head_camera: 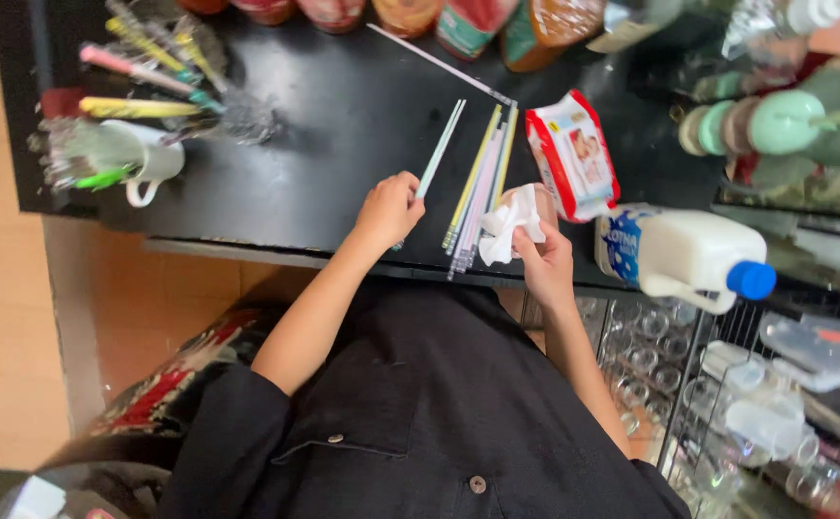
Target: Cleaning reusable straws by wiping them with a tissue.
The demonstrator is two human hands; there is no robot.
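Black countertop; tan tiled floor at left; wire rack at right.

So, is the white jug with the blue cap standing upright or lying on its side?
Lying on its side. The white jug rests lengthwise on the black counter, its blue cap pointing sideways to the right and its handle along the lower edge.

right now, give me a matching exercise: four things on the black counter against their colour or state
Things:
1. left hand
2. right hand
3. jug cap
4. mug

States:
a. blue
b. holds a white wipe
c. white, lying on its side
d. grips a pale stick

Pairs: 1-d, 2-b, 3-a, 4-c
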